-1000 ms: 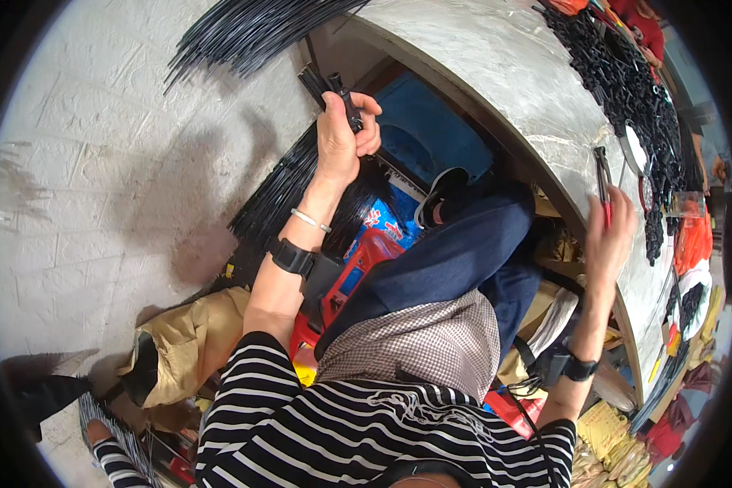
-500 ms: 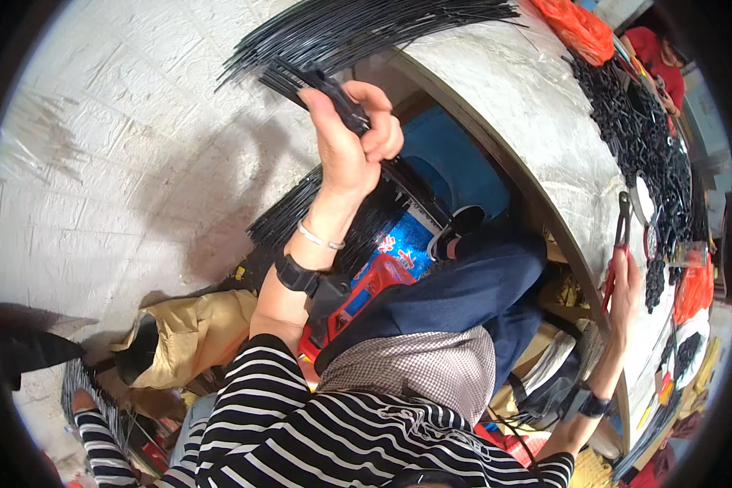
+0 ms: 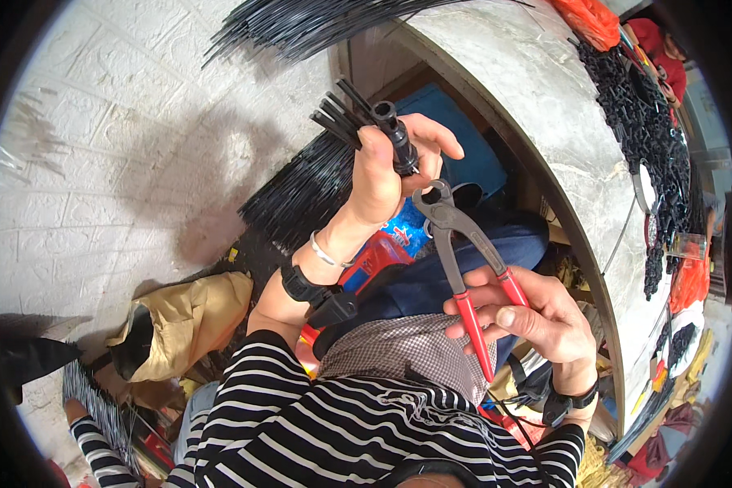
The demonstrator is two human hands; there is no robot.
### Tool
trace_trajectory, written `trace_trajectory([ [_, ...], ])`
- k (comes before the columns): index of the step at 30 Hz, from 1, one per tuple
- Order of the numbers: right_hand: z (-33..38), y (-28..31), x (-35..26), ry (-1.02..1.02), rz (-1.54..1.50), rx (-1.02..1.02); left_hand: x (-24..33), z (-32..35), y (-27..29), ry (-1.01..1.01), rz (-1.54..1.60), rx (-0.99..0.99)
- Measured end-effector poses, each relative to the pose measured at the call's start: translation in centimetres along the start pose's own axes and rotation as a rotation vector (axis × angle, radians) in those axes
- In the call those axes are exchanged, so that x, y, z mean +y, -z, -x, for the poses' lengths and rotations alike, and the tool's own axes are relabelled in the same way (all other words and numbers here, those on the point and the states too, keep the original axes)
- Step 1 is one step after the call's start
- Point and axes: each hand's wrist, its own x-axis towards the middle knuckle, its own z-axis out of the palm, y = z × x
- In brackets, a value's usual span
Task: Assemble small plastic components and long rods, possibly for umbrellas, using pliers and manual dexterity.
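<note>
Pincers (image 3: 446, 218) are what I have in the head view, held in the right hand (image 3: 549, 313) above a checked cloth (image 3: 382, 350) on the lap. That grip is wrapped about the red handles, which stand spread apart. The head of the pincers points up toward the left hand (image 3: 380, 180), right by its fingers; I cannot tell whether they touch. My left grip is holding a black tube (image 3: 396, 138), tilted, its round open end up, along with several black rods (image 3: 339, 118) that stick out past the thumb. Behind that arm I see a bundle of black strips (image 3: 289, 199) near the white wall (image 3: 98, 154). To the right runs the grey desk (image 3: 529, 89), bearing a heap of black parts (image 3: 647, 154). A gold bag (image 3: 191, 325) lies at the left.
</note>
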Motion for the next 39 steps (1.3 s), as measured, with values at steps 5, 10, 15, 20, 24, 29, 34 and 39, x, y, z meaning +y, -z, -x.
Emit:
trace_trajectory([
  [5,-0.2,-0.2,-0.2,-0.023,-0.011,0.054,-0.1,0.8,-0.4,0.054,-0.045,0.049],
  [10,-0.2,-0.1,-0.3,-0.056,-0.010,0.001,0.0,1.0,-0.2,0.082,-0.043,0.005],
  [15,-0.1,0.0,-0.1,-0.071,-0.038,0.015,-0.2,1.1,-0.5,0.060,-0.033,-0.001],
  [20,0.1,0.1,0.1,-0.086,-0.053,0.031,-0.4,1.2,-0.4,0.053,-0.042,-0.048],
  [24,0.3,0.0,0.5,-0.057,-0.041,0.021,-0.6,1.4,-0.5,0.072,-0.032,-0.068],
  [29,0.7,0.1,0.6,-0.073,-0.006,0.015,-0.4,1.6,-0.8,0.092,-0.098,-0.091],
  [34,1.0,0.3,1.3,-0.102,0.009,0.046,-0.4,1.5,-1.1,0.114,-0.135,-0.118],
  [39,0.9,0.9,0.6,-0.176,-0.063,0.030,-0.6,1.4,-1.2,0.158,-0.166,-0.061],
])
